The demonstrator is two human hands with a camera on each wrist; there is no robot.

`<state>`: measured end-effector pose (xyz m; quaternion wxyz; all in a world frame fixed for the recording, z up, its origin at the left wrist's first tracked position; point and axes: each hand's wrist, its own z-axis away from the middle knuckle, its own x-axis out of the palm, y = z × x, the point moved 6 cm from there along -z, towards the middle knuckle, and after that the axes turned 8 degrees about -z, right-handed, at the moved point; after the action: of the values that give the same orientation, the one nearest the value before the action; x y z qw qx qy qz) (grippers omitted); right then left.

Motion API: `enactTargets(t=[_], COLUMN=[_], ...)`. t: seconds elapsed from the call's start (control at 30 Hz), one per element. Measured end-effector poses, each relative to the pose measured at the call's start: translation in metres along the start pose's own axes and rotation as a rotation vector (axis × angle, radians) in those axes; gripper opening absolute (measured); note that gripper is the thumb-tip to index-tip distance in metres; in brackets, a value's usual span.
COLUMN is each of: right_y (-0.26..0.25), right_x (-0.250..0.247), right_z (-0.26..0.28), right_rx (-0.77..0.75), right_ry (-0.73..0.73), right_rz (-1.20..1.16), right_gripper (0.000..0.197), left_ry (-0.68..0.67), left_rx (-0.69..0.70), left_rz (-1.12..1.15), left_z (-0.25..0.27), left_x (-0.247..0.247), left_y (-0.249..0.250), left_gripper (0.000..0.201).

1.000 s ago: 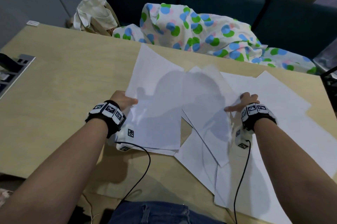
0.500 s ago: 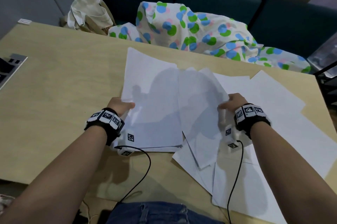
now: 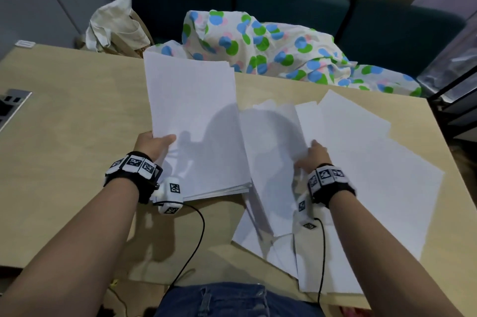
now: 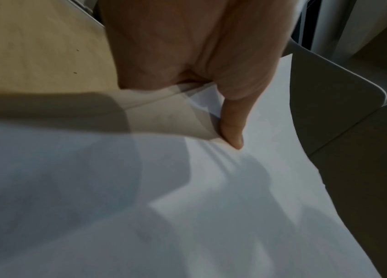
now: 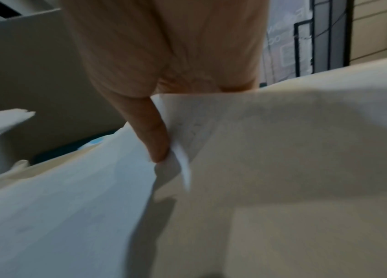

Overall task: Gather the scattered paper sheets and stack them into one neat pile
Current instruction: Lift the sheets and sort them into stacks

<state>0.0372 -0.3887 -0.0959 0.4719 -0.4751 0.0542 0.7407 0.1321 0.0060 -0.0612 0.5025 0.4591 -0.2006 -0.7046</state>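
Note:
A stack of white sheets [image 3: 196, 120] is raised off the wooden table [image 3: 67, 99], tilted up toward the far edge. My left hand [image 3: 154, 145] grips its left edge, thumb on top; the left wrist view shows the thumb [image 4: 233, 127] pressed into the stack [image 4: 211, 188]. To the right, loose white sheets [image 3: 361, 161] lie overlapping on the table. My right hand [image 3: 311, 159] pinches a bent sheet [image 3: 271, 151] there; in the right wrist view the thumb [image 5: 154, 139] holds that curled sheet [image 5: 73, 188] against the hidden fingers.
A spotted cloth [image 3: 271, 50] and a cream bag [image 3: 116, 25] lie along the table's far edge. A grey tray-like device [image 3: 10, 105] sits at the left edge. Cables [image 3: 191, 247] run from my wrist cameras toward my lap. A dark rack [image 3: 459, 76] stands right.
My left hand has lifted the stack off the table and tilted it up and away. My right hand has drawn its sheet leftward, toward the stack.

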Motion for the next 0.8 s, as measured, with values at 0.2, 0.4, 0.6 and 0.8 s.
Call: enactTargets(t=[0.2,0.4,0.6,0.8], right_y=[-0.035,-0.035,-0.026,-0.019], right_x=[0.033,0.006,0.001,0.005], right_z=[0.021,0.027,0.029,0.031], right_rx=[-0.139,-0.096,0.137,0.174], right_ry=[-0.013,0.153,0.086,0.003], right_rz=[-0.068,-0.100,-0.121,-0.260], right_gripper=[0.039,0.008,0.073,0.071], left_ry=[0.003,0.019,0.024,0.015], left_rx=[-0.005,0.024,0.010,-0.010], left_rz=[-0.130,-0.110,-0.161,-0.186], left_z=[-0.008,-0.007,-0.006,-0.004], left_x=[-0.007,-0.010,-0.013,-0.008], left_y=[-0.004,-0.006,-0.009,-0.018], left_gripper=[0.040,0.040,0.042,0.041])
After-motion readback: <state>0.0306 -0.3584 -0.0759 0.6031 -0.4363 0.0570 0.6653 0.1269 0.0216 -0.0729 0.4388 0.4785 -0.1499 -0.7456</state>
